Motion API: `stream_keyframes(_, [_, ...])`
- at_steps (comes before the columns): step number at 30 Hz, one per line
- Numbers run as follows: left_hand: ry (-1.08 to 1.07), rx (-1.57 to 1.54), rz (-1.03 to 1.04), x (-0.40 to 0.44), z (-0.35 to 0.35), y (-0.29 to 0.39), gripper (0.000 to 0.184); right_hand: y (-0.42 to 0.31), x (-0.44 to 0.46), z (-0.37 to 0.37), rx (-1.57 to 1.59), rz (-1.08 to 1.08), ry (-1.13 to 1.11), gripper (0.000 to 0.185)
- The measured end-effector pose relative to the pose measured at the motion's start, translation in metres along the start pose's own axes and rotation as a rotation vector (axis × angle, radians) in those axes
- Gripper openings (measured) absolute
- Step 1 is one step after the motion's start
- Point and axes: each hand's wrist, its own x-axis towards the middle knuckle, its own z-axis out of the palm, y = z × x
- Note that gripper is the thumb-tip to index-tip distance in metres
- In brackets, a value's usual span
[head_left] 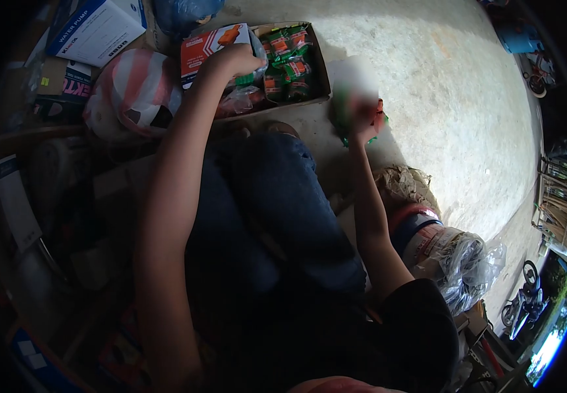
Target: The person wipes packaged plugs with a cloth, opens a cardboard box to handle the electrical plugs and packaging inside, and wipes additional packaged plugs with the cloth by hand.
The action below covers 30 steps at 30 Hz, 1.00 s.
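Observation:
My left hand bends over the orange-and-white printed box, its fingers curled at a strip of clear plastic beside it. What those fingers grip, if anything, is hidden. Right of that hand, an open cardboard carton contains several green packages with red-orange labels. My right hand is closed on a similar green-and-red package, low over the concrete floor to the right of the carton. A blurred patch covers part of this package, so its exact kind cannot be made out.
A water pump box and a red-and-white striped plastic bag stand on the left. A blue bag lies behind the carton. Crumpled brown paper and clear plastic wrap are by my right arm. Concrete floor stretches to the right.

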Motion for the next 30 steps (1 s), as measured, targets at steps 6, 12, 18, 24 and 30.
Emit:
stream_keyframes(6, [-0.018,0.013,-0.006,-0.005,-0.005,0.016,0.058,-0.099,-0.029,0.083,-0.086,-0.238,-0.671,0.043])
stream_keyframes(12, [0.048,-0.025,-0.075,-0.003,0.0,0.022,0.048,-0.079,-0.053,0.147,-0.624,-0.525,-0.75,0.027])
stream_keyframes(18, [0.212,0.036,-0.037,-0.015,-0.012,0.041,0.032,-0.078,-0.019,0.112,0.034,-0.016,-0.622,0.045])
stream_keyframes(24, [0.332,0.144,0.152,-0.008,-0.011,0.043,0.062,-0.126,-0.002,0.01,1.308,0.908,-0.925,0.028])
stream_keyframes(30, [0.044,-0.604,0.436,-0.014,-0.023,0.037,0.046,-0.197,0.012,-0.013,0.847,0.457,-0.759,0.016])
